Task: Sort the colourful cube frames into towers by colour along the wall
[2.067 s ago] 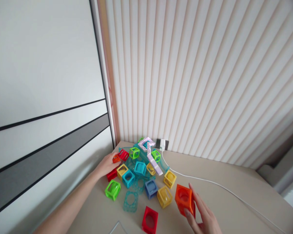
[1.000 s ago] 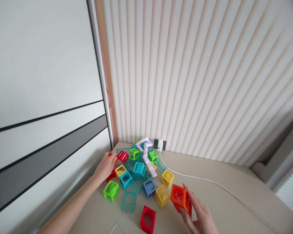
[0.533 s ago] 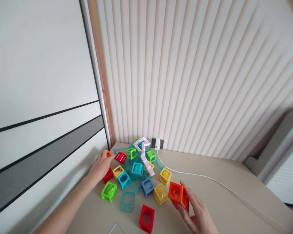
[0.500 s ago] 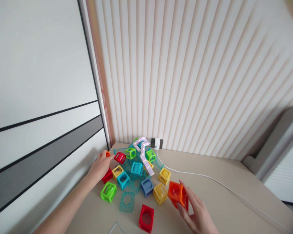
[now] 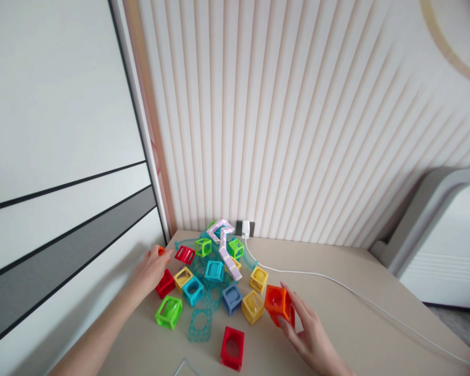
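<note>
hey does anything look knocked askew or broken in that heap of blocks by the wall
Nothing looks visibly broken. The odd one out is the lilac zigzag strip, lying slantwise across the heap: its long, kinked shape is unlike the boxy orange cube in the right hand.

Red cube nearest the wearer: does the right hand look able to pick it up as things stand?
Probably not: the right hand holds an orange cube, though nothing seems to block its way to the red cube.
</note>
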The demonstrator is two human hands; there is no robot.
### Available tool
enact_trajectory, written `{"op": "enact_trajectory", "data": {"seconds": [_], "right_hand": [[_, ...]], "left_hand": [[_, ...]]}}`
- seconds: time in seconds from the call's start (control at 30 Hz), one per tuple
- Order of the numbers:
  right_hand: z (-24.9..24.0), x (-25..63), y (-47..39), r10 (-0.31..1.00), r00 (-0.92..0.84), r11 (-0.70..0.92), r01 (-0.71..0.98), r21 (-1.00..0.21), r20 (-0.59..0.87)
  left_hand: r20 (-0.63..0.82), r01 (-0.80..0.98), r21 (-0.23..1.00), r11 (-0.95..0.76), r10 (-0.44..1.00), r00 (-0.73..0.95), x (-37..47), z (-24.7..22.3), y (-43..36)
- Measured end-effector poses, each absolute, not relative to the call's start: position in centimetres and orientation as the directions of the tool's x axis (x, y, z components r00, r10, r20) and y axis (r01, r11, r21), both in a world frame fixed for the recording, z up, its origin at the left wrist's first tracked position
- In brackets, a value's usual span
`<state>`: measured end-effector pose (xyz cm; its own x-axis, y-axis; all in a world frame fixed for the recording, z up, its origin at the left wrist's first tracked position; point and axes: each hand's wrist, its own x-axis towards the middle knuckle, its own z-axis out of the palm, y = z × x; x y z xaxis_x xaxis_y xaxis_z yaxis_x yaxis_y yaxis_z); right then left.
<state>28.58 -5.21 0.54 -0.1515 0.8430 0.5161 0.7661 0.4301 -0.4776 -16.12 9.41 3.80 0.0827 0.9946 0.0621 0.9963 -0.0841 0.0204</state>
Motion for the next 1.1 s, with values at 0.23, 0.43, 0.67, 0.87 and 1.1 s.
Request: {"op": "enact_trajectory", "data": {"seconds": [0.23,0.43,0.67,0.87,1.1], "right_hand": [[0.5,28.4,-5.2,0.89,-0.079,0.375,0.689,-0.62,0.45],[3.6,27.2,-4.1,0.876,-0.05,0.398,0.635,-0.662,0.479],[11.8,22.9,0.8,0.808,0.186,0.434,0.453,-0.779,0.558],[15.3,21.0,3.8,0.805,0.374,0.471,0.07,-0.88,0.46],[14.6,22.9,4.2,0.796,0.415,0.451,0.079,-0.889,0.441]], "left_hand": [[0.248,0.988,0.156,-0.009,0.968,-0.03,-15.0,6.1,8.7],[0.523,0.633,0.675,-0.379,0.851,-0.049,-9.9,10.4,8.1],[0.174,-0.395,0.914,-0.096,0.97,0.167,-0.8,15.2,6.7],[0.147,-0.568,0.821,0.062,0.938,0.315,2.8,16.2,6.4],[0.155,-0.314,0.949,-0.032,0.914,0.375,3.6,14.4,5.9]]}}
